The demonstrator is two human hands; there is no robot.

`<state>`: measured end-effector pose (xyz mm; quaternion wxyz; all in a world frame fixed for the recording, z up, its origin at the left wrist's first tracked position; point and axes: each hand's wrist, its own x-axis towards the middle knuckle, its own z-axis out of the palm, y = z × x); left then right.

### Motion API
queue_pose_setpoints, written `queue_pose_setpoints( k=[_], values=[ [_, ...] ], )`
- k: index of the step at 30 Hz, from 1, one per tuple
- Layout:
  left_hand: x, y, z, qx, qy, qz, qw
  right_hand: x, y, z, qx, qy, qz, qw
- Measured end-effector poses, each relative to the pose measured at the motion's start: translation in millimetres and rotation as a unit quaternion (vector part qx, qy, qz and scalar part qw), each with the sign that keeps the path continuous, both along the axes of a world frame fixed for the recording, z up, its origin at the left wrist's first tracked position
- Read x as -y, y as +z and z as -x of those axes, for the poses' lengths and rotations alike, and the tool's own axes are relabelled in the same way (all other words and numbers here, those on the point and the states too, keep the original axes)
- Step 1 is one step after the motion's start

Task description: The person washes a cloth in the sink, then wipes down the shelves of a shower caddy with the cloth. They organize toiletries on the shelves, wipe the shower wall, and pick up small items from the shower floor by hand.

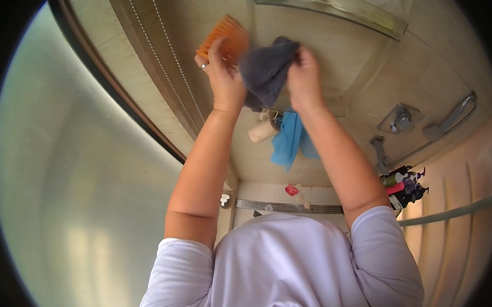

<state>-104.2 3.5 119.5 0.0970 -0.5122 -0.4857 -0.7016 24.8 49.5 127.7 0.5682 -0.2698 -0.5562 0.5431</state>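
Observation:
My left hand point(222, 73), with a ring on one finger, is closed around an orange ridged block point(229, 38) that looks like a scrubbing brush. Between my hands is a dark grey cloth point(267, 69), bunched up and slightly blurred. The fingers of my right hand point(305, 79) pinch its right edge. The cloth's left side is close to my left fingers; whether they touch it I cannot tell. Just below the hands, a blue cloth point(290, 142) hangs beside a beige container point(262, 130).
A glass shelf point(340, 9) juts out above. A tap fitting point(402, 121) and a hand shower point(450, 121) are on the right wall, with several pump bottles point(403, 188) below. Ball chains point(163, 45) hang at left beside a frosted panel point(86, 163). A drain grate point(287, 207) crosses the floor.

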Motion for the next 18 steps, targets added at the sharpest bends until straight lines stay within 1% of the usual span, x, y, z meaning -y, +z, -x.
queue_pose_setpoints(
  k=[2, 4, 7, 8, 9, 10, 11, 12, 13, 14, 16, 17, 18],
  values=[
    [7, 8, -8, -0.014, 0.005, 0.000, 1.000, 5, 25, -27, -0.147, -0.017, 0.077, 0.986],
    [9, 16, -18, -0.017, -0.006, -0.018, 1.000, 21, 51, -52, -0.319, -0.012, 0.011, 0.948],
    [-1, 17, -21, -0.110, 0.051, -0.003, 0.993, 29, 61, -68, -0.330, -0.074, -0.176, 0.925],
    [-4, 16, -21, -0.108, 0.048, -0.008, 0.993, 20, 51, -73, -0.213, -0.076, -0.206, 0.952],
    [-8, 13, -19, -0.107, 0.045, -0.013, 0.993, 4, 33, -78, -0.093, -0.078, -0.232, 0.965],
    [-13, 11, -17, -0.106, 0.040, -0.019, 0.993, -9, 21, -83, 0.028, -0.080, -0.256, 0.963],
    [-17, 8, -15, -0.104, 0.030, -0.029, 0.994, -13, 17, -86, 0.183, 0.009, -0.204, 0.962],
    [-22, 5, -13, -0.102, 0.018, -0.038, 0.994, -19, 14, -90, 0.350, 0.057, -0.209, 0.911],
    [-25, 3, -12, -0.099, 0.008, -0.049, 0.994, -22, 10, -91, 0.489, 0.064, -0.194, 0.848],
    [-27, -1, -12, -0.089, 0.005, -0.036, 0.995, -23, 6, -91, 0.616, 0.069, -0.175, 0.765],
    [-29, -6, -16, -0.068, 0.000, -0.007, 0.998, -32, -3, -77, 0.547, 0.149, -0.231, 0.791],
    [-30, -6, -18, -0.079, 0.024, -0.031, 0.996, -35, -6, -66, 0.509, 0.188, -0.257, 0.799],
    [-31, -6, -21, -0.092, 0.046, -0.053, 0.993, -29, -1, -47, 0.527, 0.181, -0.258, 0.789]
  ],
)
